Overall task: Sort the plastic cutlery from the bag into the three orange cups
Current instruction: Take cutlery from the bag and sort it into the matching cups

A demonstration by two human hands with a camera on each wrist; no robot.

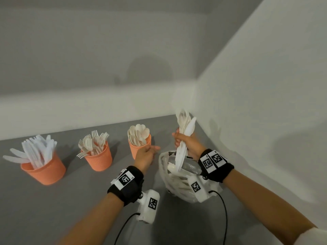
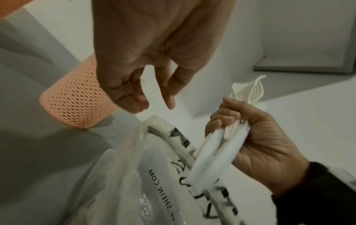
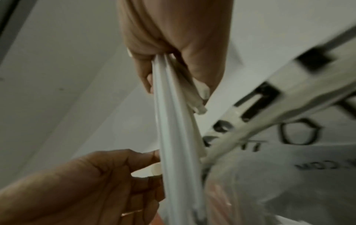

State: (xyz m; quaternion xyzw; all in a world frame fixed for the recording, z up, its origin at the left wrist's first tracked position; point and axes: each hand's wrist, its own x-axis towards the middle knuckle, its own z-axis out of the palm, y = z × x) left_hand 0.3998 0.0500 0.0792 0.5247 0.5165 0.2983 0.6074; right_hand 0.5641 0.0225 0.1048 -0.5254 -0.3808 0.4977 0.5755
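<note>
- head view: my right hand (image 1: 185, 142) has its grip closed round a bundle of white cutlery (image 1: 184, 137), held upright above the plastic bag (image 1: 164, 174). the bundle's lower ends hang at the bag's mouth.
- the bag sits on the grey surface (image 1: 79, 200) near the corner where the two walls meet, below my right wrist.
- my left hand (image 1: 146, 154) hovers between the bag and the spoon cup (image 1: 134, 149), fingers loosely curled, grip empty.
- three orange cups stand in a row on the surface: the knife cup (image 1: 46, 170) far left, the fork cup (image 1: 100, 160) in the middle, the spoon cup at right, nearest the bag. each already holds white pieces.
- left wrist view: my left fingers (image 2: 133, 97) point down, relaxed, holding nothing. the spoon cup's mesh wall (image 2: 77, 105) shows just behind them.
- my right hand (image 2: 256, 137) clasps the bundle (image 2: 221, 152); fork tines and a knife blade stick out past the knuckles. the bag (image 2: 134, 175), with black lettering, lies open below.
- right wrist view: my right fingers (image 3: 146, 76) are wrapped round the handles (image 3: 173, 121), which run down toward the bag (image 3: 289, 182). my left hand (image 3: 96, 182) is close beside the bundle; i cannot tell whether its fingertips touch it.
</note>
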